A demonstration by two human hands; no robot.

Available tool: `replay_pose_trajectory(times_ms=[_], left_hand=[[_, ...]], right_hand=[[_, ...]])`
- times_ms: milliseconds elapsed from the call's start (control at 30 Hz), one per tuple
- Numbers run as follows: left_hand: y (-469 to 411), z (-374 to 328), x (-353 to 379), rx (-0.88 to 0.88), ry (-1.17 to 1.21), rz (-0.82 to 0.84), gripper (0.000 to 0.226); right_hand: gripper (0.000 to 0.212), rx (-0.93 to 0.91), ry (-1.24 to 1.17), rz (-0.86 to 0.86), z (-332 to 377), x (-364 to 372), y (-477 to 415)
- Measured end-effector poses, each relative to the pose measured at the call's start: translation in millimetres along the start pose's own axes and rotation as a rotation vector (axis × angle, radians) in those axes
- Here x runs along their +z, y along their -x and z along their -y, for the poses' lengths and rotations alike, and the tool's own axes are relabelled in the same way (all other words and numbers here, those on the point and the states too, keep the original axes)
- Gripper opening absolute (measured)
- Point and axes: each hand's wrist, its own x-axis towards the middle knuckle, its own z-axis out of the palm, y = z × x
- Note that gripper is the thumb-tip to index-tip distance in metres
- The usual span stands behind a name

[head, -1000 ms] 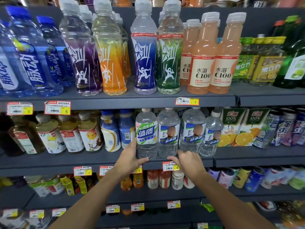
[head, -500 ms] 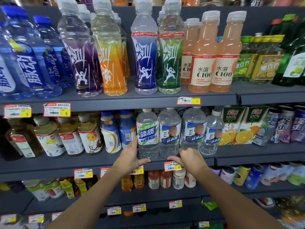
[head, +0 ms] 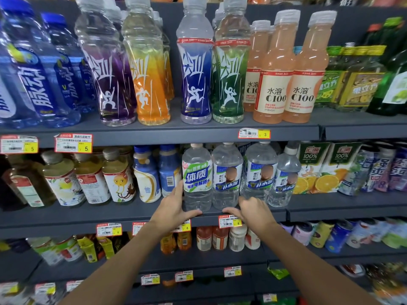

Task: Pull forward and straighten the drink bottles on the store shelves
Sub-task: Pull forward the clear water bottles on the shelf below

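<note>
Clear plastic and white-capped, the green-labelled bottle (head: 197, 179) is standing upright at the front lip of the dark grey metal middle shelf (head: 88, 216), and the person's left hand (head: 174, 208) is gripping it low down. The thumb is lying across the front of the bottle's foot, pointing to 3 o'clock, while the fingers are wrapping round its side at 9 o'clock. The bottle is therefore rising at 12 o'clock from the grip, with its label wholly above the hand.

Touching it at 3 o'clock, a clear plastic blue-labelled bottle (head: 226, 177) of the same shape is also standing upright. The right hand (head: 253, 211) is holding that one at the base. Its thumb is reaching to 9 o'clock along the foot, just above a red and yellow paper price tag (head: 230, 221), and its curled fingers are tucking in at the bottle's 3 o'clock side, fingertips hidden. Two more clear bottles with blue labels (head: 259, 172) are crowding in further towards 3 o'clock.

At 9 o'clock of the left hand, blue and white opaque bottles (head: 146, 177) are standing a little back from the lip. On the shelf above, tall twisted sports-drink bottles (head: 196, 69) in purple, orange, blue and green are lining the front.
</note>
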Motion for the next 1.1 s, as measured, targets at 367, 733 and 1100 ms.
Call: replay_pose_trajectory(times_ms=[367, 733, 1100], left_hand=[[-2, -3, -1, -0.014, 0.003, 0.005, 0.101], [-9, -6, 0, -0.100, 0.001, 0.021, 0.109], [2, -15, 3, -0.057, -0.027, 0.019, 0.099]], right_hand=[[0.076, 0.013, 0.001, -0.010, -1, 0, 0], [0.065, 0.037, -0.114, 0.005, -2, -5, 1], [0.066, 0.071, -0.064, -0.003, 1, -8, 3]])
